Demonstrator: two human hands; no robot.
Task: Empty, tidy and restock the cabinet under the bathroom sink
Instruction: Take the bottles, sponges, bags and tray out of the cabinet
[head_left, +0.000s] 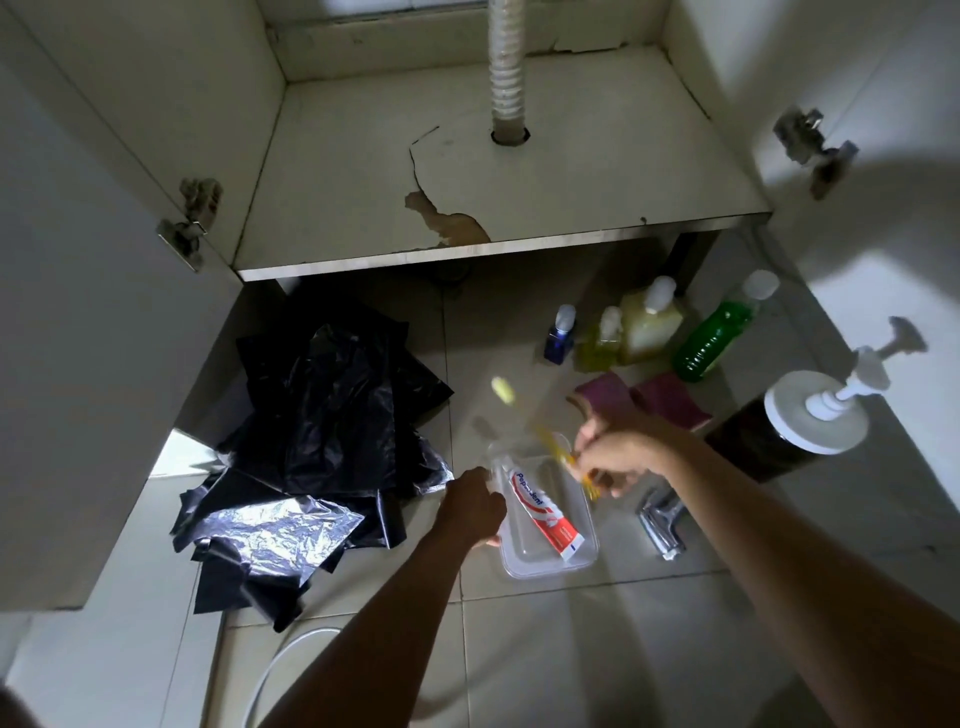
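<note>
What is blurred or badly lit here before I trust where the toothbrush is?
Head view: the yellow toothbrush in the right hand is smeared by motion; the toothpaste tube in the clear container reads sharp; the scene is dim, with glare on the black plastic bags; the wide lens bows the cabinet walls.

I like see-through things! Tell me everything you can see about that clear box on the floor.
The box is a shallow, clear plastic rectangle with rounded corners, no lid on it. It sits flat on the tiled floor before the cabinet. A red-and-white toothpaste tube lies slantwise inside. The left hand holds its left edge.
</note>
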